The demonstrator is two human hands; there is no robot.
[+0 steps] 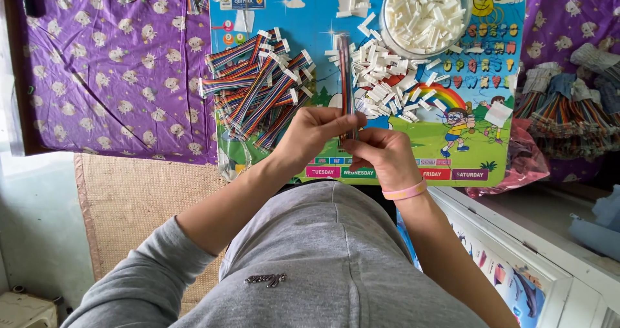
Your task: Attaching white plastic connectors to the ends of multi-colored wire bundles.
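Observation:
My left hand (314,134) and my right hand (382,155) together grip the near end of a flat rainbow ribbon cable (344,76) that points away from me over a colourful cartoon board (478,134). A white plug caps the cable's far end. To the left lies a heap of finished ribbon cables (258,85) with white plugs. A scatter of loose white connectors (387,85) lies right of the cable. A pink band circles my right wrist.
A clear bowl (424,11) full of white connectors stands at the board's far right. More ribbon cable bundles (562,108) lie on the purple patterned cloth (110,69) at right. A woven mat (135,199) covers the floor at left; a white framed panel (536,257) sits lower right.

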